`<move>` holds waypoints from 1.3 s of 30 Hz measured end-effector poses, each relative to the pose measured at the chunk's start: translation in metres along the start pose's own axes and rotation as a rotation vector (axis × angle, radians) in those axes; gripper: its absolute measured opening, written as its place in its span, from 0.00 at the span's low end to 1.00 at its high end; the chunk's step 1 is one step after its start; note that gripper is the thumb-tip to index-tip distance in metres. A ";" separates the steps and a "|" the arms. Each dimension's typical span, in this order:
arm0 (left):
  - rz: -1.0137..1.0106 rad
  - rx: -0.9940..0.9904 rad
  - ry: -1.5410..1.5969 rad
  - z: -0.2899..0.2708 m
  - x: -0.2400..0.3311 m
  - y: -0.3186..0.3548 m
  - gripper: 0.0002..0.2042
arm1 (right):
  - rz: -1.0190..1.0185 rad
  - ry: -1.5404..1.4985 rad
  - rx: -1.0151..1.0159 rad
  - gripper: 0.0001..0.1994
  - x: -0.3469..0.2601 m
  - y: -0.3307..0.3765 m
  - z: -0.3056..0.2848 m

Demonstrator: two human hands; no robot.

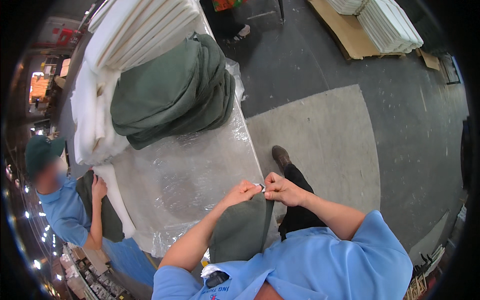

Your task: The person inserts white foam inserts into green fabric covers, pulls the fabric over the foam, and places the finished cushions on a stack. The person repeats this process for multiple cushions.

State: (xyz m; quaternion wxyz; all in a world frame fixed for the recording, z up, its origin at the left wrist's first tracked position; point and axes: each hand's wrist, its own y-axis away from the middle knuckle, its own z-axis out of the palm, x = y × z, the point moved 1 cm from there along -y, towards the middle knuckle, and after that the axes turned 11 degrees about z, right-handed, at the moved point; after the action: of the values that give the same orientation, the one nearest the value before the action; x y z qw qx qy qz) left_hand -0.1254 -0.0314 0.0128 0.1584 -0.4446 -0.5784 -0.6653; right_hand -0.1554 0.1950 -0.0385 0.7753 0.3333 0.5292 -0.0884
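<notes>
A dark green fabric cover hangs in front of my body, its upper corner raised to my fingers. My left hand is closed in a pinch on that corner. Close beside it, my right hand also pinches the cover's edge. Between the fingertips shows a small white piece, too small to make out. Both hands are over the near right edge of the table, whose top is wrapped in clear plastic. Farther along lies a pile of similar dark green covers.
White padding slabs are stacked behind the green pile. At the left, a co-worker in a blue shirt holds another green cover with a white slab. More white slabs sit on cardboard on the far right floor.
</notes>
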 end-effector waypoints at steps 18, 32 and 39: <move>0.160 0.027 -0.249 0.058 -0.015 -0.030 0.23 | 0.470 -1.142 0.382 0.18 0.023 0.049 0.064; 0.071 0.045 -0.585 0.067 -0.005 -0.058 0.13 | 0.452 -0.912 0.125 0.18 0.057 0.040 0.066; 0.263 0.106 -0.597 0.059 -0.031 -0.038 0.16 | 0.392 -0.797 0.014 0.20 0.078 0.038 0.063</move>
State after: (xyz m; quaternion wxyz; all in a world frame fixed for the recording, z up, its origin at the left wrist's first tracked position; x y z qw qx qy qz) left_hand -0.1118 0.0234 -0.0384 0.0893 -0.6821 -0.5706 -0.4485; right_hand -0.0558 0.2028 -0.0777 0.9185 0.3725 0.1151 -0.0652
